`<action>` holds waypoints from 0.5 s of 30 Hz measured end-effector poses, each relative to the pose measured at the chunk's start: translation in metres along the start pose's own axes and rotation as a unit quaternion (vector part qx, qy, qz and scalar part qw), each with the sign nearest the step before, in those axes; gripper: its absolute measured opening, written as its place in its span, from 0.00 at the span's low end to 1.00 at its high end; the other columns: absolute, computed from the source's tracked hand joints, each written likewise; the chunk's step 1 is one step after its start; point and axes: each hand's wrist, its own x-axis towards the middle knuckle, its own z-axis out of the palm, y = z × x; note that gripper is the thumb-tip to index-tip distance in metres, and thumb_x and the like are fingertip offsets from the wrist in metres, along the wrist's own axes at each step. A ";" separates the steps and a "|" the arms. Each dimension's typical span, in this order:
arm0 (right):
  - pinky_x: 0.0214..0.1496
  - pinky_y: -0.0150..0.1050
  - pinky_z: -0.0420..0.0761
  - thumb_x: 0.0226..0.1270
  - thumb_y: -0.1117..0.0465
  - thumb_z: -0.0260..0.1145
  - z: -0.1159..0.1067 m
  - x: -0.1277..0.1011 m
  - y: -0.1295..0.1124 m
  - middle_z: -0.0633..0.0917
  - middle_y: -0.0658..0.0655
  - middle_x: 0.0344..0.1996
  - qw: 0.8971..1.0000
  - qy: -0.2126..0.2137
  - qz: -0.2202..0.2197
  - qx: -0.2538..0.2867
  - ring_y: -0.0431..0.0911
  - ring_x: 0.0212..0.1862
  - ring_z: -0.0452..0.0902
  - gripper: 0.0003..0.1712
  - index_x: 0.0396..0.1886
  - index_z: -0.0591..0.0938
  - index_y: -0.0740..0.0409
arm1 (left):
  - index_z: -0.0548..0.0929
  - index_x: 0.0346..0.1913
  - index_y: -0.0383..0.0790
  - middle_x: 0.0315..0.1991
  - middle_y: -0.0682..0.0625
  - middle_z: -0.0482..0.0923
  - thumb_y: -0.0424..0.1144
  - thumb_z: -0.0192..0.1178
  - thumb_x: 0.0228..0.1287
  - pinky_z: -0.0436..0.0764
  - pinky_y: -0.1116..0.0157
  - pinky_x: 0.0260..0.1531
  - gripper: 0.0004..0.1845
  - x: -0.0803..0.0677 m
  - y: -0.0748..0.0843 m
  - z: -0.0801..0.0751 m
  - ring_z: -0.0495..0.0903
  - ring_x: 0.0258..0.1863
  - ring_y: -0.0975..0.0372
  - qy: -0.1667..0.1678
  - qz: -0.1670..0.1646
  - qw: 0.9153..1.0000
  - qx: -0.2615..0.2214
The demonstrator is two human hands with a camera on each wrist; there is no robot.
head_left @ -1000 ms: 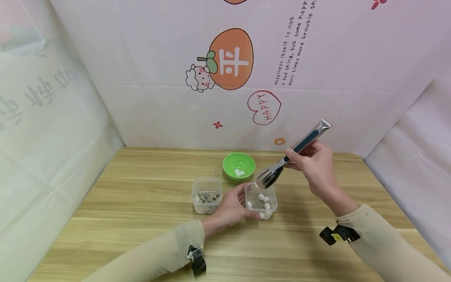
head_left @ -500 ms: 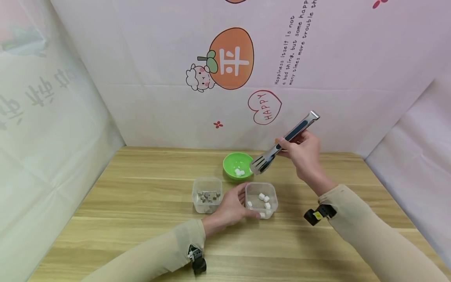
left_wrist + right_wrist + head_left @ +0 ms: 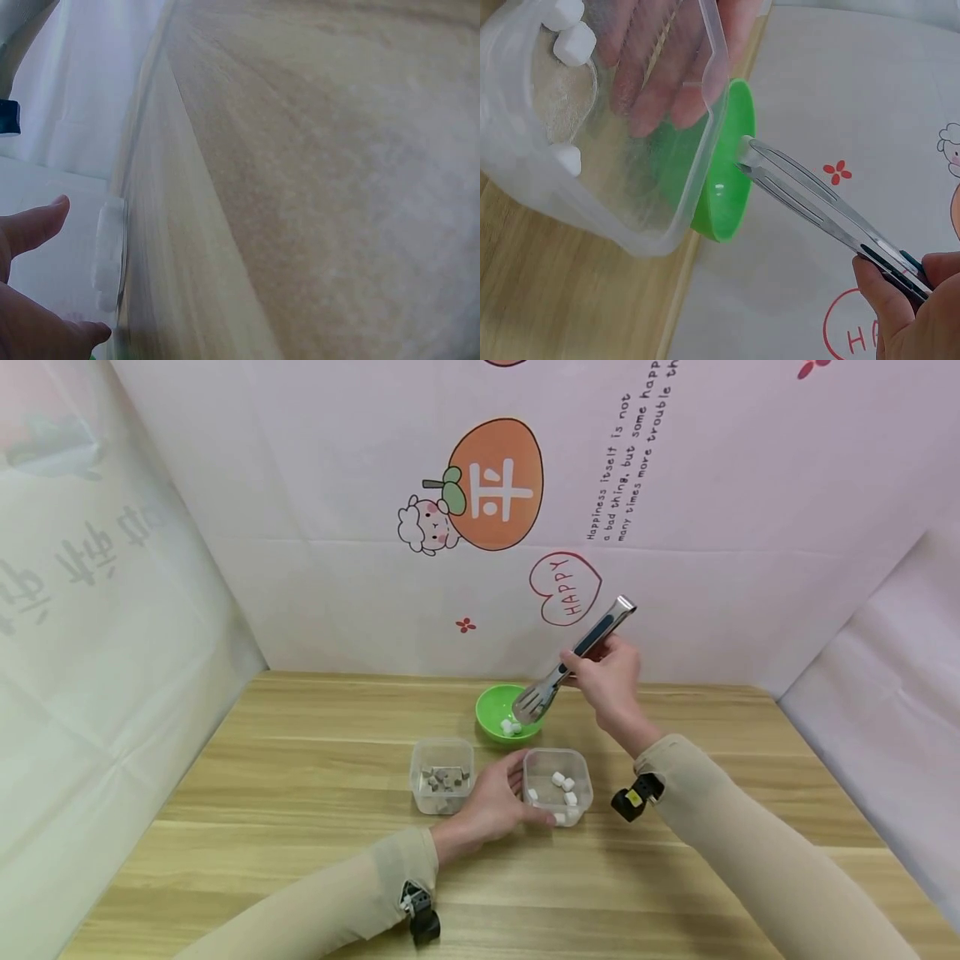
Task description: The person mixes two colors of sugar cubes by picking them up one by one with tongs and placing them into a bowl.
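Over the green bowl (image 3: pixel 508 712), at the far middle of the table (image 3: pixel 300 827), I hold the tongs (image 3: pixel 572 664) in my right hand (image 3: pixel 609 681), fingers and thumb wrapped round the handle end. The tong tips sit pressed nearly together just above the bowl's inside; the right wrist view shows a small white cube (image 3: pixel 745 148) pinched between them at the bowl's rim (image 3: pixel 739 161).

My left hand (image 3: pixel 491 802) rests on the table between the two clear tubs, fingers fairly straight and laid against the left wall of the right tub (image 3: pixel 557 787). It steadies that tub without clasping it.

Findings on progress, as a judgement from how things lie:
- A couple of white cubes (image 3: pixel 511 726) already lie in the bowl, so part of the transfer looks done.
- One cube is at the tong tips over the bowl, not yet released.
- Several white cubes (image 3: pixel 561 781) remain in the right tub, at least five as far as I can count; these look like the work left.
- The left tub (image 3: pixel 441 777) holds a heap of dark cubes (image 3: pixel 442 778); none of these show in the bowl, and the tongs are well apart from them.

The left wrist view shows only blurred table grain, a thumb tip and a tub edge, and adds nothing to the count.
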 end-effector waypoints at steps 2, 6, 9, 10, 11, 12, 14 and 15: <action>0.42 0.44 0.93 0.69 0.70 0.72 0.004 0.002 0.002 0.82 0.62 0.39 1.000 0.002 0.003 -0.002 0.48 0.38 0.87 0.13 0.48 0.79 0.67 | 0.66 0.78 0.34 0.76 0.42 0.69 0.25 0.85 0.43 0.69 0.57 0.75 0.56 0.000 0.000 0.000 0.69 0.74 0.49 0.001 -0.001 1.000 0.003; 0.44 0.48 0.93 0.68 0.71 0.72 0.012 0.002 0.007 0.83 0.62 0.38 1.000 0.005 0.007 -0.005 0.48 0.36 0.86 0.12 0.48 0.79 0.67 | 0.66 0.78 0.34 0.76 0.42 0.70 0.25 0.85 0.43 0.70 0.57 0.75 0.57 -0.001 0.001 0.000 0.69 0.74 0.49 0.001 -0.001 1.000 0.010; 0.46 0.52 0.92 0.68 0.72 0.72 0.017 0.002 0.011 0.83 0.62 0.38 1.000 0.003 0.008 -0.010 0.49 0.37 0.86 0.14 0.50 0.79 0.71 | 0.66 0.79 0.34 0.76 0.42 0.69 0.26 0.85 0.42 0.70 0.57 0.75 0.57 -0.001 0.001 0.000 0.69 0.74 0.49 0.000 -0.002 1.000 0.011; 0.46 0.52 0.92 0.69 0.71 0.72 0.018 0.002 0.013 0.83 0.62 0.38 1.000 0.002 0.008 -0.012 0.49 0.37 0.86 0.15 0.50 0.78 0.72 | 0.65 0.79 0.34 0.76 0.42 0.69 0.26 0.85 0.42 0.70 0.57 0.75 0.58 -0.001 0.001 -0.001 0.69 0.74 0.49 0.000 -0.002 1.000 0.012; 0.46 0.52 0.92 0.69 0.71 0.72 0.019 0.003 0.014 0.83 0.62 0.37 1.000 0.002 0.008 -0.015 0.49 0.37 0.86 0.15 0.50 0.78 0.73 | 0.65 0.79 0.33 0.76 0.42 0.69 0.26 0.85 0.42 0.70 0.57 0.75 0.58 -0.001 0.001 -0.001 0.69 0.74 0.49 0.000 -0.002 1.000 0.011; 0.46 0.52 0.92 0.69 0.71 0.72 0.020 0.003 0.016 0.83 0.62 0.37 1.000 0.002 0.007 -0.018 0.49 0.37 0.85 0.15 0.50 0.78 0.73 | 0.65 0.79 0.33 0.76 0.42 0.69 0.26 0.85 0.42 0.69 0.57 0.75 0.58 -0.001 0.001 -0.001 0.69 0.74 0.49 -0.001 -0.002 1.000 0.010; 0.45 0.52 0.92 0.68 0.71 0.72 0.022 0.003 0.018 0.83 0.62 0.37 1.000 0.003 0.006 -0.022 0.49 0.37 0.85 0.15 0.49 0.78 0.73 | 0.64 0.79 0.32 0.76 0.41 0.69 0.26 0.85 0.42 0.69 0.56 0.75 0.58 -0.001 0.001 -0.001 0.69 0.74 0.49 -0.001 0.000 1.000 0.008; 0.45 0.52 0.92 0.68 0.71 0.72 0.022 0.003 0.018 0.83 0.62 0.37 1.000 0.003 0.005 -0.024 0.49 0.37 0.85 0.14 0.49 0.78 0.72 | 0.64 0.79 0.32 0.76 0.41 0.69 0.25 0.85 0.42 0.69 0.56 0.75 0.58 -0.001 0.001 -0.001 0.69 0.74 0.48 -0.001 0.001 1.000 0.007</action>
